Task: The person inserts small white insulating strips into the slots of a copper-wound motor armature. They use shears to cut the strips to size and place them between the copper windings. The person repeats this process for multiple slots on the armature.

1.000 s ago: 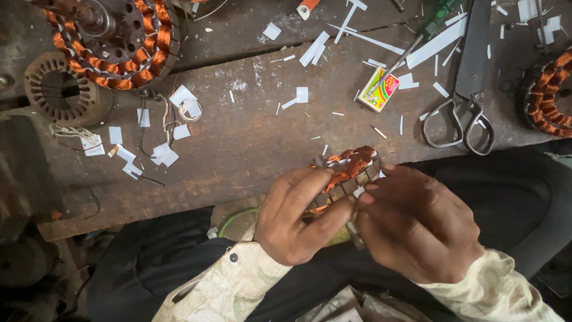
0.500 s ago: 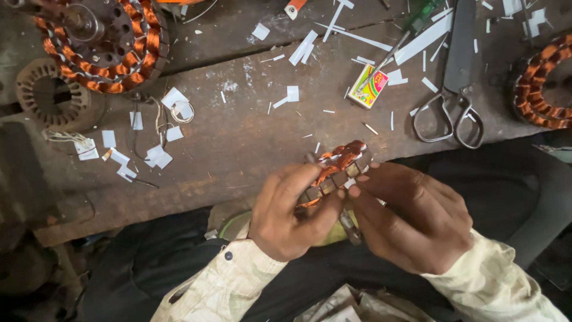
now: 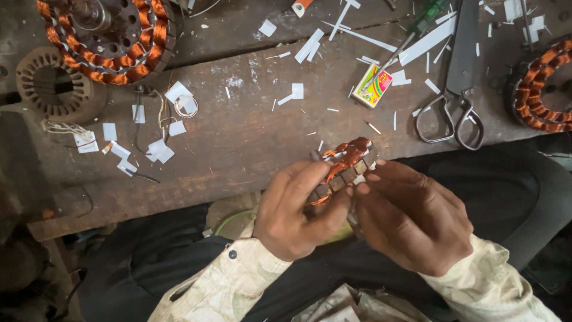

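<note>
Both my hands hold a small motor stator with copper windings point(image 3: 342, 164) over my lap, at the near edge of a worn wooden bench point(image 3: 238, 143). My left hand point(image 3: 298, 211) grips it from the left, thumb under it and fingers curled over its rim. My right hand point(image 3: 411, 217) closes on its right side, fingertips pressing on the slotted edge. Most of the stator is hidden by my fingers; only the copper coils and some metal teeth show.
A large copper-wound stator point(image 3: 107, 42) and a bare laminated core point(image 3: 53, 83) lie at the far left. Scissors point(image 3: 456, 89), a matchbox point(image 3: 373, 86), a screwdriver point(image 3: 411, 33) and several white paper strips lie on the bench. Another wound stator point(image 3: 545, 89) sits at the right edge.
The hands and the small stator have stayed nearly in place; the fingers shifted slightly on the stator's rim. The view drifted a little.
</note>
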